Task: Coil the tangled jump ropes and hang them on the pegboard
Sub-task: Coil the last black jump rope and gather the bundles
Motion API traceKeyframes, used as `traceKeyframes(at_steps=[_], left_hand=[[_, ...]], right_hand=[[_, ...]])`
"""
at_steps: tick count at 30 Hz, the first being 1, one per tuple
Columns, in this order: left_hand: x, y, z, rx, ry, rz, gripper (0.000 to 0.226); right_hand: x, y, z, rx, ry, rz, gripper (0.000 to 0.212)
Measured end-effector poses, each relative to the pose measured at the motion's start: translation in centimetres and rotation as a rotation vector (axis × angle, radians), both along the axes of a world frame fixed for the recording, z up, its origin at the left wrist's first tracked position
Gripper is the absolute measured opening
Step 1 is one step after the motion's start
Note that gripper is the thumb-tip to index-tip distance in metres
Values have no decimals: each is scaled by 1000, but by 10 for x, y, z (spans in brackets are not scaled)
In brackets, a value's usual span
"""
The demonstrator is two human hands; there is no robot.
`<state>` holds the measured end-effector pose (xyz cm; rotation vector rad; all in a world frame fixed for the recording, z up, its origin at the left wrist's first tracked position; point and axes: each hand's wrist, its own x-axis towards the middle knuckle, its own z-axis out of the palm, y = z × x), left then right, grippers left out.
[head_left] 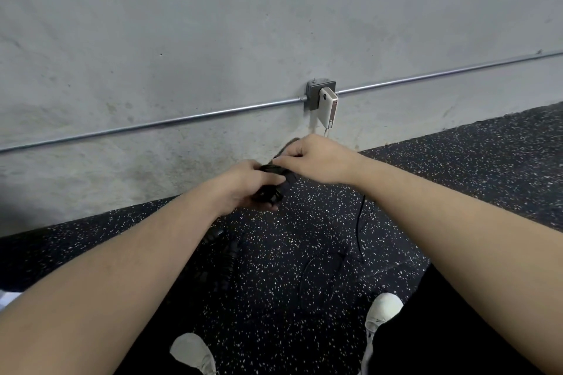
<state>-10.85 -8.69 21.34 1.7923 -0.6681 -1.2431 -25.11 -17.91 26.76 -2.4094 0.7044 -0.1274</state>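
Gripping black beaded jump rope (271, 183), bunched, dangling

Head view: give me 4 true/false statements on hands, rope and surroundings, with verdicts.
1. Both hands are on the black rope bundle. True: left hand grips it, right hand pinches it.
2. A thin black cord trails down to the speckled floor. True.
3. The white charger lies on the floor. False: it is plugged into the wall outlet box.
4. A pegboard is in view. False: only a bare concrete wall with a metal conduit.
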Motion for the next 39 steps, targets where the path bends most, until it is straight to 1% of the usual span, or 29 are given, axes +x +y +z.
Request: traceKeyframes(at_steps=[2,4,5,8,12,15,17,19,21,23,25,26,27,29,32,36,39], left_hand=[[-4,0,8,-47,94,68,26],[-6,1,17,-92,180,80,14],[-5,2,21,-115,229,76,12],[-4,7,30,-155,341,29,16],[-4,11,37,-268,417,-46,23],[-1,14,41,-349,501,-34,33],[-1,16,43,-405,539,-11,39],[-3,17,44,-448,559,25,38],[-6,16,44,-469,548,46,32],[-7,15,44,-478,550,80,29],[-8,15,42,-487,592,113,35],[-7,15,41,-491,621,126,41],[-7,15,40,-495,649,134,45],[-6,15,40,-503,676,121,40],[-8,16,38,-485,671,50,38],[-8,18,37,-455,667,-56,35],[-3,20,35,-391,668,-160,36]], right_hand=[[-3,-2,-2,66,-37,-71,34],[-6,-4,-3,126,-54,-137,31],[-7,-5,-4,159,-61,-155,32],[-13,-10,-4,289,-109,-176,31],[-24,-17,1,451,-86,-136,23],[-30,-19,4,456,-148,-65,15],[-33,-18,3,503,-179,-39,9],[-36,-17,2,548,-181,-21,10],[-38,-18,0,577,-192,-17,16],[-39,-19,-2,594,-210,-16,15],[-41,-20,-5,628,-229,17,7],[-42,-21,-6,647,-238,31,9],[-43,-21,-7,650,-240,39,11],[-45,-22,-10,588,-210,34,14],[-47,-24,-15,499,-126,27,31],[-48,-30,-21,460,-68,68,27],[-48,-38,-22,345,-83,86,24]])
